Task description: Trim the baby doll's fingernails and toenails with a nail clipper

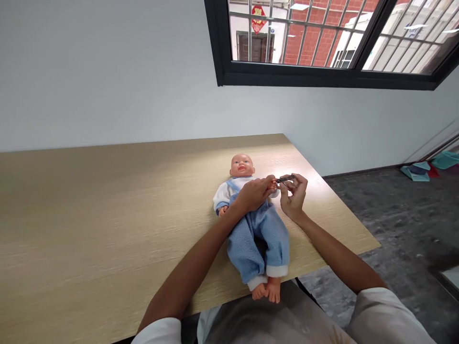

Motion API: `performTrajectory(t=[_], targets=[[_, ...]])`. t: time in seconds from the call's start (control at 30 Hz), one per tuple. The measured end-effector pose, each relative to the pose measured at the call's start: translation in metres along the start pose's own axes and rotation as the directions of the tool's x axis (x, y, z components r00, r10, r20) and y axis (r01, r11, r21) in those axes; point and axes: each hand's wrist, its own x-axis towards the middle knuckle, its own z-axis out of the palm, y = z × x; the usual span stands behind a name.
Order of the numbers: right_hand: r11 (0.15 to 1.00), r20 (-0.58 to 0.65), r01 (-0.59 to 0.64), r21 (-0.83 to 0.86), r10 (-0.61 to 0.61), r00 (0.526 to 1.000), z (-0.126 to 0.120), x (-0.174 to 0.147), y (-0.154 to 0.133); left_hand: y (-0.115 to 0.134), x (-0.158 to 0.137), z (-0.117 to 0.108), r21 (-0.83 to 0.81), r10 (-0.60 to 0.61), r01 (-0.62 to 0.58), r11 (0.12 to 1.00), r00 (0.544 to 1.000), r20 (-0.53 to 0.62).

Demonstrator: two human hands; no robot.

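Observation:
A baby doll in blue overalls and a white top lies on its back on the wooden table, its feet over the front edge. Across the doll's chest reaches my left hand, its fingers closed on the doll's hand at the right side. My right hand pinches a small metal nail clipper between thumb and fingers. The clipper's tip is at the doll's fingers; whether it touches them is too small to tell.
A pale wall stands behind the table, with a dark-framed barred window above. Right of the table's edge is a dark grey floor. Teal dustpan-like items lie by the far right wall.

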Motion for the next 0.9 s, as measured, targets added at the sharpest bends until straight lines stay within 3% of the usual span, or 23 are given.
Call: performTrajectory(t=[0.1,0.2,0.33,0.43,0.57,0.9], targets=[[0.987,0.017,0.112,-0.113,-0.11,0.994,-0.001,-0.002,0.003,-0.001,0.0,0.0,-0.003,0.002,-0.002,1.0,1.0,-0.003],[0.918,0.052,0.278,-0.283,-0.275,0.96,-0.003,-0.002,0.004,-0.001,0.0,0.001,-0.013,0.008,-0.008,1.0,1.0,-0.01],[0.723,0.095,0.47,-0.506,-0.495,0.864,-0.006,0.0,-0.001,-0.001,0.0,0.001,-0.016,-0.002,0.001,1.0,1.0,-0.016],[0.557,0.144,0.54,-0.631,-0.6,0.787,-0.006,0.003,-0.007,-0.001,0.0,0.001,-0.014,-0.007,0.007,1.0,1.0,-0.018],[0.433,0.184,0.557,-0.709,-0.648,0.739,-0.005,0.005,-0.011,-0.001,0.001,0.001,-0.013,-0.004,0.003,1.0,1.0,-0.018],[0.386,0.192,0.565,-0.729,-0.678,0.71,-0.005,0.006,-0.018,-0.003,0.001,0.002,-0.046,0.015,-0.016,0.999,1.0,-0.028]])
